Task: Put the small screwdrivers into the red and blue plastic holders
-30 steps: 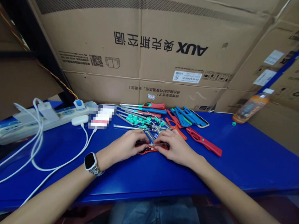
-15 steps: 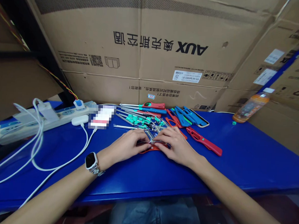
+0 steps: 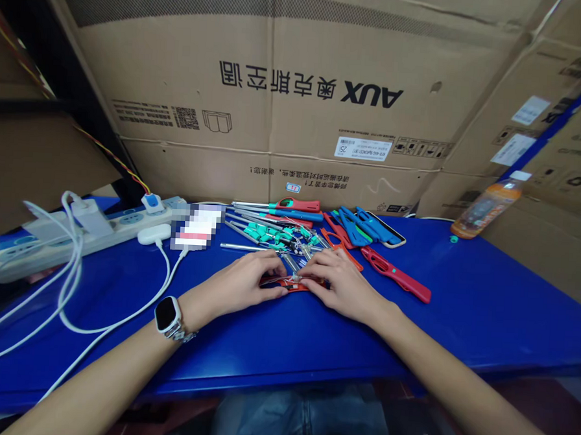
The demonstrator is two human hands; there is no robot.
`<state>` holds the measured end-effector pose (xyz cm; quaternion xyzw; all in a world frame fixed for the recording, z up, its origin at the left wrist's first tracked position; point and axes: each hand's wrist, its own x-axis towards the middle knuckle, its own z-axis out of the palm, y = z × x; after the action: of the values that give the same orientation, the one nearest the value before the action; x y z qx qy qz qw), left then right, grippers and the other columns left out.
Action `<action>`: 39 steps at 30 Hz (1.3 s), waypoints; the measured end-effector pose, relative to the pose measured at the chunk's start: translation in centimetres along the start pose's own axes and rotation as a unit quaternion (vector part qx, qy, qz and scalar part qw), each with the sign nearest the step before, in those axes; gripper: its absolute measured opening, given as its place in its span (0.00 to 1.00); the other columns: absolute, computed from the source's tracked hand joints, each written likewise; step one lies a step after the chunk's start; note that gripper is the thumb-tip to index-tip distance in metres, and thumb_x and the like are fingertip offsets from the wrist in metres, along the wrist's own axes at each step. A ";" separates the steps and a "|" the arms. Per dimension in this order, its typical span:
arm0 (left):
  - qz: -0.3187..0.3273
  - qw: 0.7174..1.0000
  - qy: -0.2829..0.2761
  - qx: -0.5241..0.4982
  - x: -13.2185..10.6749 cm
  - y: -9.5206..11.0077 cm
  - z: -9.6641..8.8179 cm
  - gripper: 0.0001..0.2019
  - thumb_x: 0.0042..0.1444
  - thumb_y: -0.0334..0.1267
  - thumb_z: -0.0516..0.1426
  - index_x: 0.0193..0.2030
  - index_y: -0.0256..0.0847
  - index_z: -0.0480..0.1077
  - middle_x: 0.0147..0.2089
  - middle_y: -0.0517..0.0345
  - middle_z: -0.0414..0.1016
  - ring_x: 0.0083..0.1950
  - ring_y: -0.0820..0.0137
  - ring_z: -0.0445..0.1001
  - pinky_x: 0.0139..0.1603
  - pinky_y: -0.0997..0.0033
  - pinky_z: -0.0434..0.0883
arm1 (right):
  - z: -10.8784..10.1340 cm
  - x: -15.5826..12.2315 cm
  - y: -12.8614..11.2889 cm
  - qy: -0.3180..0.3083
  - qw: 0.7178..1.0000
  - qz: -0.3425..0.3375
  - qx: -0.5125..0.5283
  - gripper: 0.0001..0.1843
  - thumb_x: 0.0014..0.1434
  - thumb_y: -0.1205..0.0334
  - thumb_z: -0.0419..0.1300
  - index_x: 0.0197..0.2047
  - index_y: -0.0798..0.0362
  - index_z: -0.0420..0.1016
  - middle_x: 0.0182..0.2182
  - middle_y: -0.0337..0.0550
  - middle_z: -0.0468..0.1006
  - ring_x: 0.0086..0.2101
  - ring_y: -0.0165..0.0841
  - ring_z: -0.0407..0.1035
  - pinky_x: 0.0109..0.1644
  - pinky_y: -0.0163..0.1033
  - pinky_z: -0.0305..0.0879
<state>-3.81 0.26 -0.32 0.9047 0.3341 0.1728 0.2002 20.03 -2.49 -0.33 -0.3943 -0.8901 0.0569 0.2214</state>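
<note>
An orange lighter casing (image 3: 294,286) lies on the blue table between my hands, with small clear parts and thin wires on it. My left hand (image 3: 248,279) grips its left end, the thumb at the near edge and the curled fingers on the far side. From the right, my right hand (image 3: 343,282) presses its fingertips onto the casing and the parts near its middle; their exact contact is partly hidden. Just beyond my fingers lies a pile of metal lighter tubes (image 3: 244,229) and green lighter parts (image 3: 265,233). A white-cased watch (image 3: 167,313) is on my left wrist.
Red and blue lighters (image 3: 298,214), blue casings (image 3: 368,226) and a red lighter (image 3: 397,275) lie beyond my hands. An orange drink bottle (image 3: 488,205) leans at the right. A power strip (image 3: 134,219) with white cables (image 3: 114,327) occupies the left. Cardboard (image 3: 304,36) walls the back.
My left hand has shifted slightly left and its fingers have spread a little, showing more of the wires and casing. My right hand stays almost in place.
</note>
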 end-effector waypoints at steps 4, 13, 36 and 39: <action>0.002 0.999 0.025 0.029 -0.2 0.5 -0.3 0.12 0.60 0.45 0.60 0.46 0.41 0.69 0.46 0.54 0.69 0.44 0.64 0.71 0.45 0.64 0.70 | -0.1 0.1 0.0 -0.002 1.000 0.019 0.019 0.09 0.67 0.61 0.57 0.44 0.52 0.77 0.40 0.44 0.79 0.45 0.36 0.69 0.51 0.45 0.57; 0.111 0.983 0.014 0.145 -0.4 1.2 -0.2 0.13 0.66 0.41 0.53 0.51 0.41 0.75 0.43 0.50 0.69 0.43 0.64 0.70 0.45 0.63 0.70 | 0.2 0.1 0.6 0.002 0.998 0.034 0.057 0.06 0.65 0.65 0.57 0.43 0.54 0.75 0.37 0.44 0.76 0.40 0.35 0.69 0.46 0.41 0.63; 0.093 0.978 0.000 0.184 -0.4 1.3 0.4 0.13 0.67 0.41 0.53 0.50 0.41 0.75 0.41 0.52 0.70 0.40 0.65 0.71 0.43 0.65 0.69 | 0.4 0.1 0.6 -0.006 0.994 0.052 0.098 0.05 0.65 0.66 0.57 0.41 0.55 0.74 0.36 0.43 0.74 0.37 0.32 0.68 0.42 0.38 0.65; 0.096 0.980 0.003 0.174 -0.4 1.4 0.4 0.13 0.66 0.41 0.53 0.48 0.40 0.76 0.41 0.51 0.70 0.40 0.65 0.70 0.42 0.65 0.69 | 0.4 0.0 0.5 -0.006 0.994 0.054 0.097 0.05 0.65 0.65 0.56 0.41 0.54 0.73 0.36 0.43 0.74 0.37 0.32 0.68 0.42 0.38 0.65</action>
<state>-3.16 -1.14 -0.08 0.9530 0.2716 0.1325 0.0210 20.19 -2.06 -0.81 -0.4184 -0.8588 0.1575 0.2502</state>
